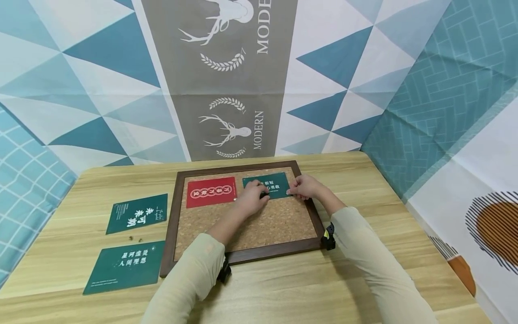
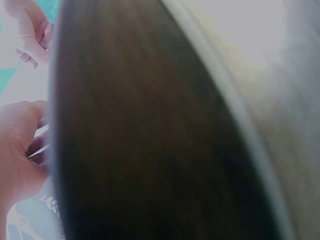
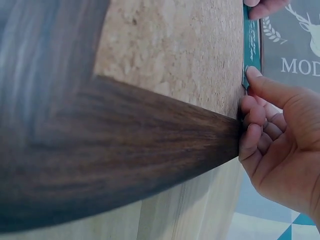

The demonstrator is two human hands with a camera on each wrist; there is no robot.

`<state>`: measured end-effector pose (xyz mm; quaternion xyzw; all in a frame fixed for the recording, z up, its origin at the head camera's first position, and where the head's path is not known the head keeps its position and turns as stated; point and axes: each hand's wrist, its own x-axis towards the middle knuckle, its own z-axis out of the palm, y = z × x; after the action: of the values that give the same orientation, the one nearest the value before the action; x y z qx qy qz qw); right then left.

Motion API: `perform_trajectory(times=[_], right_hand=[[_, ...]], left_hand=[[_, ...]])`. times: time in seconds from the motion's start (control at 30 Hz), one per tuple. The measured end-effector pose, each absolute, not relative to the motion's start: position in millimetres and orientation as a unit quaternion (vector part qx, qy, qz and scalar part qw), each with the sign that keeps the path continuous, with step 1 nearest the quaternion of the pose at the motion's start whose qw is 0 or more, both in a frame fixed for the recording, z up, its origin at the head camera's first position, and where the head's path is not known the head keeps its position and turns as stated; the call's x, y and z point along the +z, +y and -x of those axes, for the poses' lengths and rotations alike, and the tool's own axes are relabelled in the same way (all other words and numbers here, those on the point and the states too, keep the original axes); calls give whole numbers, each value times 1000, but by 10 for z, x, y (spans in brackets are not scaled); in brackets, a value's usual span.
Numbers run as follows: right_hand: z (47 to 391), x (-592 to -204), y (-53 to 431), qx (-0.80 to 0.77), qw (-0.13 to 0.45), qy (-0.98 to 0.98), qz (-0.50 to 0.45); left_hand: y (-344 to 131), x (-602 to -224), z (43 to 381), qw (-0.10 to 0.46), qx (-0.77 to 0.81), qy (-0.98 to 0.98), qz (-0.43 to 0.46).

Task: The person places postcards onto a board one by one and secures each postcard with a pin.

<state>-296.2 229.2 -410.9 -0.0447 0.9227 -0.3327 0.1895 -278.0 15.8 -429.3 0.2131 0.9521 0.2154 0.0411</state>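
A green card (image 1: 279, 180) with white writing lies on the cork board (image 1: 259, 229), near the top right of its dark wooden frame (image 1: 279, 249). My left hand (image 1: 252, 199) rests over the card's lower left part with fingers loosely bent; a small dark spot shows by its fingertips. At the card's lower right corner my right hand (image 1: 306, 186) pinches the edge. In the right wrist view, the right hand (image 3: 285, 135) has its thumb on the card's corner (image 3: 252, 47), other fingers curled beside the frame. Left of them, a red card (image 1: 211, 191) lies on the cork.
Two more green cards, an upper one (image 1: 137, 213) and a lower one (image 1: 125, 265), lie on the wooden table (image 1: 275, 292) left of the board. Tiny brownish bits (image 1: 131, 237) sit between them. A patterned cloth (image 1: 323, 90) stands behind the table.
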Motion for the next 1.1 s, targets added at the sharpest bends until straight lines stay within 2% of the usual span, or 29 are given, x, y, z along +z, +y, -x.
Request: perform_trajectory(times=[0.53,0.8,1.1], right_hand=[[2900,-4113,2260,-346,170,922,38],[2874,-4123,2267,-382,161,909,43],[2823,-4109,2336,-430,129,893,27]], left_hand=[[148,-4308,2769,43,219,951,-215],[83,-4310,2777,8,231,942,-245],[-41,-4249,2780,14,249,941,-230]])
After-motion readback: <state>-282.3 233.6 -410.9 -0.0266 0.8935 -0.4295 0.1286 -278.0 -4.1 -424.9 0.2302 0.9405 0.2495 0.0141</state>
